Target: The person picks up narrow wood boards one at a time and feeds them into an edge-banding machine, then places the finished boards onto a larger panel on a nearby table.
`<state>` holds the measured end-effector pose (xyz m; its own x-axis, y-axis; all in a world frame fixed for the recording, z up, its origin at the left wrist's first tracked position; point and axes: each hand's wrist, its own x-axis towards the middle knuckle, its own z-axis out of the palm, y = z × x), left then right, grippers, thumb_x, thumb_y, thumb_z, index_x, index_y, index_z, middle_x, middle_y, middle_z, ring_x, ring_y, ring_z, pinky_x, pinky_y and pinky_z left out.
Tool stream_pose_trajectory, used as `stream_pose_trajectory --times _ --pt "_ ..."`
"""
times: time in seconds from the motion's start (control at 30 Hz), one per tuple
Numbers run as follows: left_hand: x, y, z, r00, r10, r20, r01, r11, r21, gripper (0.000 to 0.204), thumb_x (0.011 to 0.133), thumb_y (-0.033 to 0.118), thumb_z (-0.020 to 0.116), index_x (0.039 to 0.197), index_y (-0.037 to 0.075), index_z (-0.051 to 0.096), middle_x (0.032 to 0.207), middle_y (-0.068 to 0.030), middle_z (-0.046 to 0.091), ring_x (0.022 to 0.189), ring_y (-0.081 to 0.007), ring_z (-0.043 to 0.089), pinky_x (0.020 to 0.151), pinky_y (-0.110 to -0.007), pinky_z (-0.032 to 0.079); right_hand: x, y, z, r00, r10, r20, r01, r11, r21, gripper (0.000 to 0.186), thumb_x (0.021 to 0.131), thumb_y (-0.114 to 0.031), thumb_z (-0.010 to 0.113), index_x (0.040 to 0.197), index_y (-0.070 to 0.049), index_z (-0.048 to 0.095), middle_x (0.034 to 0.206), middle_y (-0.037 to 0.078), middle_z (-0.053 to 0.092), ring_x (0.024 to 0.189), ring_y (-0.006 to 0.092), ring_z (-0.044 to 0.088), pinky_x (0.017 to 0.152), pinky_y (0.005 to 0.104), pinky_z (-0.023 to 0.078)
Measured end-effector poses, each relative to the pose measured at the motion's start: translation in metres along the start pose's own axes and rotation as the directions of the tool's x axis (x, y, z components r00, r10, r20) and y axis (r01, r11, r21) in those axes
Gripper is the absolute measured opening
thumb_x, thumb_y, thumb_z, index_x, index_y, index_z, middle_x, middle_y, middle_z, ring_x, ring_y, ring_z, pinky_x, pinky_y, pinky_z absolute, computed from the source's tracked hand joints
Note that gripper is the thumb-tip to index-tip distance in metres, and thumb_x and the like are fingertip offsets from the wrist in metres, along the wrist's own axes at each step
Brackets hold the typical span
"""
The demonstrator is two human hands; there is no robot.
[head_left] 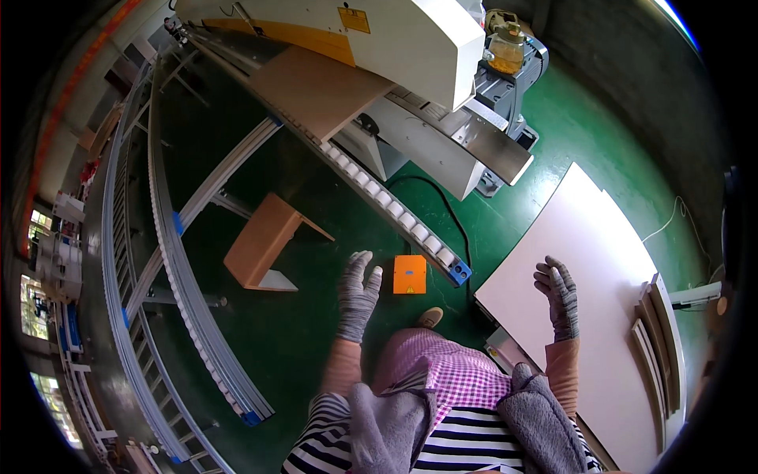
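Both my hands wear grey knitted gloves and hold nothing. My left hand (358, 292) is raised over the green floor, fingers up and thumb apart, near an orange box (410, 274) on the floor. My right hand (559, 294) hovers over a large white board (564, 237), its fingers slightly bent and apart; whether it touches the board I cannot tell. Ahead, a brown panel (316, 88) lies partly under a white machine (418, 43) and rests on a rail of white rollers (379, 193) with a blue end cap.
Left stand long curved roller tracks (170, 229) on metal frames. A brown bent board piece (264, 241) sits on the floor between rails. Several stacked strips (659, 347) lie at the white board's right edge. A motor (505, 87) and black cable (450, 205) are beside the machine.
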<state>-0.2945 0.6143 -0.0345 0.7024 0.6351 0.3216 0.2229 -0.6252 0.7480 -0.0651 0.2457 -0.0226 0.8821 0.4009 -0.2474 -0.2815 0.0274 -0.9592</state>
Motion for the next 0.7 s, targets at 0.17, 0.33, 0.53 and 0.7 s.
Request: stream_pose_trajectory --times 0.17,0.33,0.53,0.7 --pt "0.041 -0.027 -0.014 0.998 -0.002 -0.061 0.007 0.996 0.092 0.033 0.088 0.014 0.067 0.118 0.002 0.061 0.116 -0.0159 0.063 0.114 -0.0310 0.058 0.102 -0.040 0.044 0.044 -0.016 0.054 0.994 0.048 0.097 -0.052 0.998 0.034 0.051 0.097 -0.035 0.055 0.134 -0.001 0.049 0.117 0.014 0.063 0.102 0.0229 0.063 0.090 0.0358 0.051" --pt "0.063 -0.042 -0.025 0.990 0.045 -0.132 -0.020 0.982 0.187 0.035 0.087 0.015 0.067 0.119 0.002 0.060 0.119 -0.0163 0.061 0.115 -0.0326 0.056 0.102 -0.042 0.044 0.084 -0.027 0.101 0.970 0.117 0.213 -0.136 0.988 0.079 0.054 0.097 -0.038 0.055 0.136 -0.001 0.046 0.119 0.017 0.061 0.107 0.0253 0.061 0.094 0.0376 0.049" --pt "0.077 -0.047 -0.026 0.989 0.040 -0.139 -0.012 0.981 0.192 0.035 0.087 0.015 0.067 0.119 0.003 0.060 0.119 -0.0165 0.061 0.116 -0.0337 0.055 0.103 -0.043 0.043 0.126 -0.013 0.149 0.920 0.246 0.305 -0.305 0.938 0.165 0.067 0.096 -0.042 0.057 0.144 -0.001 0.035 0.135 0.024 0.050 0.118 0.0307 0.055 0.101 0.0406 0.044" --pt "0.101 -0.044 -0.027 0.981 0.092 -0.171 -0.056 0.977 0.205 0.038 0.086 0.017 0.069 0.120 0.004 0.060 0.120 -0.0161 0.060 0.117 -0.0341 0.054 0.103 -0.044 0.043 0.149 0.005 0.162 0.885 0.323 0.335 -0.403 0.892 0.205 0.087 0.094 -0.048 0.056 0.151 0.002 0.013 0.153 0.030 0.021 0.141 0.0400 0.029 0.116 0.0450 0.026"
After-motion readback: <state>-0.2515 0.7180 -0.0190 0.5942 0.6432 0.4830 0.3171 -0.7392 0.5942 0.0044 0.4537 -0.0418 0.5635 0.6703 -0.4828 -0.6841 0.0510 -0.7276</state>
